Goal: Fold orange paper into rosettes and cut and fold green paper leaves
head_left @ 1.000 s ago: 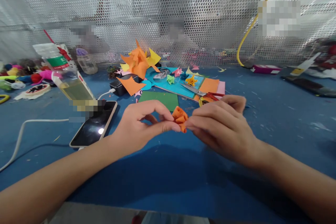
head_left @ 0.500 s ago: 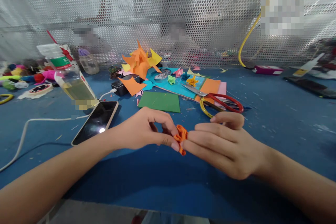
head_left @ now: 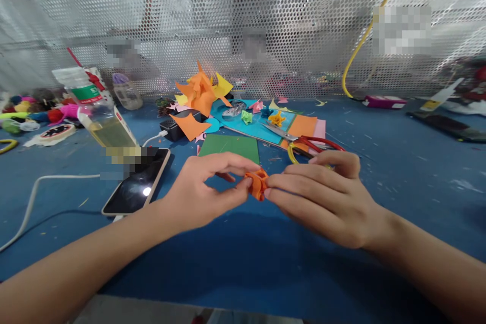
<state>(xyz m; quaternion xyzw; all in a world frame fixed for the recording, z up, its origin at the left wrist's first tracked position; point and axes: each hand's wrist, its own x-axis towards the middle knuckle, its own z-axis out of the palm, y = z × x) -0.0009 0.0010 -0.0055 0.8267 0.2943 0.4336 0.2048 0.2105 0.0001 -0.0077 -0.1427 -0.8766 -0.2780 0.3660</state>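
Between my hands, above the near part of the blue table, is a small orange folded paper flower (head_left: 258, 185) with curled edges. My left hand (head_left: 207, 190) pinches it from the left between thumb and index finger. From the right, my right hand (head_left: 330, 202) grips its edge with thumb and fingertips, the other fingers curled behind. Just beyond the hands lie a green paper sheet (head_left: 230, 148) and scissors (head_left: 292, 137) with red and yellow handles, partly covered by my right hand. Small green (head_left: 246, 117) and yellow-orange (head_left: 277, 119) paper flowers rest on the blue sheet farther back.
A phone (head_left: 138, 182) lies left of my left hand, with a white cable (head_left: 34, 202) trailing away. Behind it a bottle (head_left: 102, 116) of yellowish liquid leans. Orange paper scraps (head_left: 199, 93) sit on a black box (head_left: 176, 129). A perforated metal panel (head_left: 212, 15) closes off the back.
The orange paper flower has been turned and raised slightly between my fingers. My left index finger now reaches over its top, and my right hand covers more of the scissors' handles.
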